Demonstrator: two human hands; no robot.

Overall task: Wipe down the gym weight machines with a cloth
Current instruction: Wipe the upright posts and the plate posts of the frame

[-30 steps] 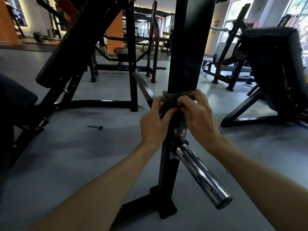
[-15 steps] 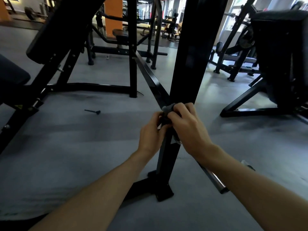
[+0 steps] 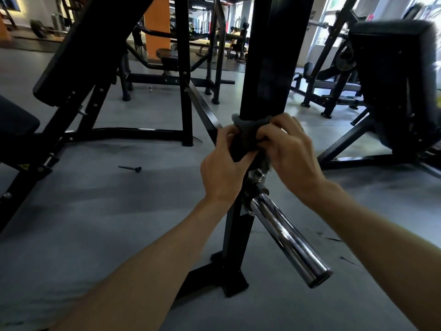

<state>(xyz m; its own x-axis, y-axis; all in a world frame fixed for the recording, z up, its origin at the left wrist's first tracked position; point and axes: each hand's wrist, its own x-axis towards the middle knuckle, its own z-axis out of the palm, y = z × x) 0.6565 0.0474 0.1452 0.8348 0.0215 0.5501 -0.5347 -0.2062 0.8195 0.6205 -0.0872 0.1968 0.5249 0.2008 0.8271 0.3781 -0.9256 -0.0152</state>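
- Dark grey cloth (image 3: pixel 248 136) is wrapped round the front of the black steel upright (image 3: pixel 274 68) of a weight machine, just above the chrome weight peg (image 3: pixel 290 242) that juts toward the camera.
- Left hand (image 3: pixel 222 168) pinches the cloth's left side, fingers curled onto the fabric, thumb pressing from below.
- Right hand (image 3: pixel 290 154) grips the right side likewise, fingers folded over the bunched fabric against the post.
- Holding both ends this way likely lets the cloth hug three faces of the square post at once, so one slide along it cleans them together.
- Bolts and a collar (image 3: pixel 256 177) sit just beneath the cloth where the peg joins the post; these would snag or block a downward stroke, and the peg itself stands in the way of both forearms.
- Around: an inclined bench pad (image 3: pixel 95 41) on its frame at left, a small black pin (image 3: pixel 131 168) lying on the grey floor (image 3: pixel 100 211), a padded machine (image 3: pixel 401 80) at right, more racks and an orange pillar (image 3: pixel 157 27) well behind.
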